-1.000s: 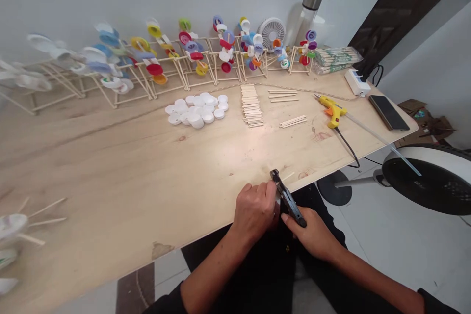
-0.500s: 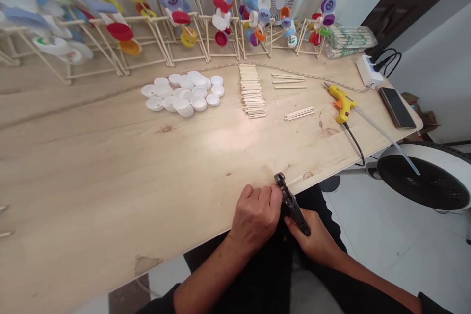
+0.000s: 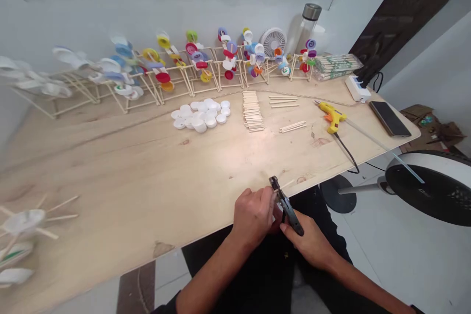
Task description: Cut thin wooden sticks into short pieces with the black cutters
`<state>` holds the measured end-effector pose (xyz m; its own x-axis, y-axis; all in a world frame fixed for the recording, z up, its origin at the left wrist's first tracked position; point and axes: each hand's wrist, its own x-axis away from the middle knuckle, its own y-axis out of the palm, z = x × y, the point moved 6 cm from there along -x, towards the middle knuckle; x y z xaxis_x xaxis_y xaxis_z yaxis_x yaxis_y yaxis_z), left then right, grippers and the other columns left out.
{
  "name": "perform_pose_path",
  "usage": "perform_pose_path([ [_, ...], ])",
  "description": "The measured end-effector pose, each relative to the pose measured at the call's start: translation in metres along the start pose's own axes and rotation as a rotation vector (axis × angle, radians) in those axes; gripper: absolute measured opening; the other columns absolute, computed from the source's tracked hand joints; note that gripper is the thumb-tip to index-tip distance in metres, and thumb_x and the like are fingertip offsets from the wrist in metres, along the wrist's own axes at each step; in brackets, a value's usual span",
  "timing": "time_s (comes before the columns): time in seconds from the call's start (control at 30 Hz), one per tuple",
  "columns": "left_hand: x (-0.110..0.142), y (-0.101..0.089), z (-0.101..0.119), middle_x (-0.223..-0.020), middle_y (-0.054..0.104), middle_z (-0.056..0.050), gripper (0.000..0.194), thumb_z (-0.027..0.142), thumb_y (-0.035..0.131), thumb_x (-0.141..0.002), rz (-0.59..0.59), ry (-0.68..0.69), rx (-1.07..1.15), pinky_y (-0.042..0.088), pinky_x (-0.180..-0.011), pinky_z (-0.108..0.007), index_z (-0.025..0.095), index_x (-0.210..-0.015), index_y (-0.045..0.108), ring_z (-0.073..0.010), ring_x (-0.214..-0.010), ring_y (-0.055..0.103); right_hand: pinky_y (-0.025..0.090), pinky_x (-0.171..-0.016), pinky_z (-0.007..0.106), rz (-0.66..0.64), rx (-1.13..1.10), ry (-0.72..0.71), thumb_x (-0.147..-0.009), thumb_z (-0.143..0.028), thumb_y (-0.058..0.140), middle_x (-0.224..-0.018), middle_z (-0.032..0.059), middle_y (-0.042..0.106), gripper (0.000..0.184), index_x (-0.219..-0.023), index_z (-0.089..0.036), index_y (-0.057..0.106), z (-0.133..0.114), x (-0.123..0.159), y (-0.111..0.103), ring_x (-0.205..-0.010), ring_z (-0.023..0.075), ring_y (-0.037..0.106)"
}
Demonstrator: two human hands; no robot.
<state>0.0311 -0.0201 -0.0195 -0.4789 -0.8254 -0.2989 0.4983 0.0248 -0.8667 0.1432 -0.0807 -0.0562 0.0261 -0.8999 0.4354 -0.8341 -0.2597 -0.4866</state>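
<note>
My right hand [image 3: 312,240] is wrapped round the handle of dark pliers [image 3: 289,211], whose jaws point up and away over the table's front edge. Close beside the jaws, my left hand [image 3: 253,216] is closed in a fist on a thin wooden stick [image 3: 289,184]. The stick's pale end sticks out to the right past the jaws; the rest is hidden by the fingers and tool. Beyond the hands lie a stack of short sticks [image 3: 252,112], a small bundle of sticks [image 3: 293,126] and a few loose sticks [image 3: 283,98].
White bottle caps [image 3: 200,115] lie in a cluster. A yellow glue gun [image 3: 334,117], phone [image 3: 389,118] and power strip [image 3: 357,89] are at right. Stick frames with coloured cap wheels [image 3: 200,65] line the wall. A spoked cap wheel [image 3: 25,221] lies at left; a floor fan [image 3: 429,186] stands right.
The view has tilted up and shifted left, showing more wall and the spoked cap wheel. Both hands stay together at the table edge, with the pliers still beside the stick.
</note>
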Motion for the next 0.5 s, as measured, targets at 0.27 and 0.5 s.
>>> perform_pose_path([
  [0.27, -0.005, -0.013, -0.003, -0.071, 0.058, -0.001, 0.031, 0.031, 0.029, -0.090, -0.443, -0.253, 0.808, 0.039, -0.060, -0.022, 0.016, -0.077, 0.053, -0.0115, -0.063, 0.052, 0.034, -0.053, 0.023, 0.031, 0.176, -0.087, -0.079, -0.025, 0.045, -0.062, -0.0020, 0.054, 0.006, -0.075, -0.021, 0.045, -0.006, 0.007, -0.013, -0.056, 0.0143, 0.050],
  [0.5, -0.008, -0.021, -0.001, -0.066, 0.051, 0.002, 0.029, 0.032, 0.034, -0.088, -0.502, -0.227, 0.868, 0.037, -0.058, -0.020, 0.015, -0.072, 0.051, -0.0095, -0.060, 0.045, 0.031, -0.053, 0.023, 0.028, 0.211, -0.141, -0.080, -0.025, 0.046, -0.063, -0.0030, 0.052, 0.008, -0.075, -0.021, 0.041, -0.006, 0.010, -0.019, -0.055, 0.0132, 0.048],
])
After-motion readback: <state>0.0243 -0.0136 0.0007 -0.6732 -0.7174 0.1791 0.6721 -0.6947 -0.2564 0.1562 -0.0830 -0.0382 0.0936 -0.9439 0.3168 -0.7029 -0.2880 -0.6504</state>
